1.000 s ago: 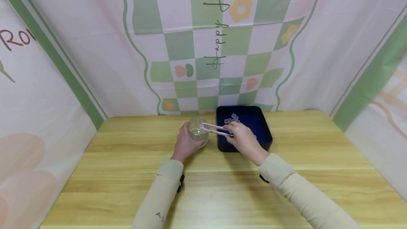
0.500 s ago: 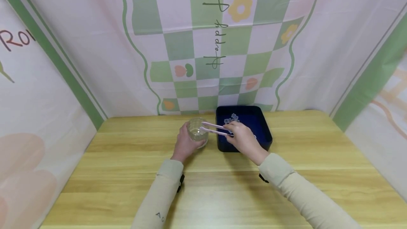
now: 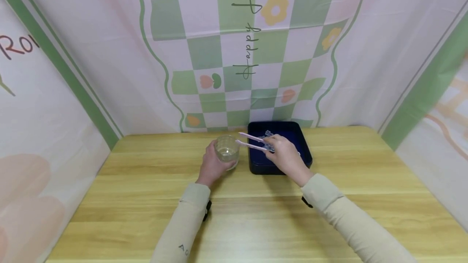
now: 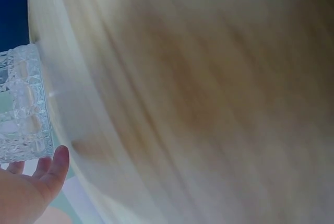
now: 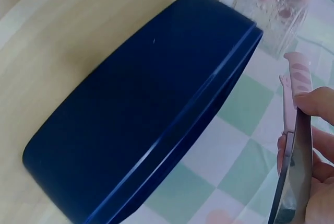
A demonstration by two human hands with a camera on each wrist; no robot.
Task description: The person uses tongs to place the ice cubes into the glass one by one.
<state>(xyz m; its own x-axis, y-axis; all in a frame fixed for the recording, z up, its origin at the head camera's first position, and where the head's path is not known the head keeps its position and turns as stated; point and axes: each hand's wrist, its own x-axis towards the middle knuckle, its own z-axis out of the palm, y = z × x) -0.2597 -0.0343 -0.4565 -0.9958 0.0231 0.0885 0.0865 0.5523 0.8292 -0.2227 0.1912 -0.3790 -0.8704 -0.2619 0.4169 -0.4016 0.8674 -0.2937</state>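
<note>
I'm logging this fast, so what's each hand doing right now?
Left hand: holding the clear glass.
Right hand: holding the pink tongs, which are spread apart with nothing visible between their ends.

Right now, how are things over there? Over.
Left fingers gripping patterned glass. Right fingers holding pink-tipped tongs, spread, nothing between. Clear pieces in navy tray. Nothing visible blocking tongs from glass.

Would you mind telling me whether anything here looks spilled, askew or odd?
Only the "Happy" lettering looks odd, since it runs sideways up the backdrop; I see no spill around the glass or blue tray.
</note>
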